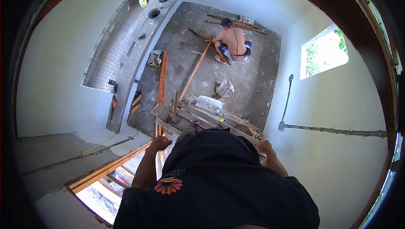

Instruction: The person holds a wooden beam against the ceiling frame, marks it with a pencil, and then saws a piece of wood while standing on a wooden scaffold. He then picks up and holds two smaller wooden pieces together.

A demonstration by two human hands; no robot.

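My left hand (160, 143) hangs at my left side with its fingers curled into a loose fist. No object shows in it. On the other side my right hand (265, 147) is also closed, near the wall, and nothing sticks out of it. Beneath me is a raised platform of rough planks (228, 115), where my toes (195, 124) peek out past my dark shirt (219, 174). An upright wooden post (175, 106) stands at the platform's left part. Several long reddish wood strips (163, 79) stand or lie close to it.
A person (234, 41) squats on the concrete floor (181, 39) below, a hand at a long wood strip (197, 68). Buckets (155, 15) stand on a ledge (141, 39) at left. A wood-framed opening (109, 168) lies left of me. A window (325, 51) pierces the right wall.
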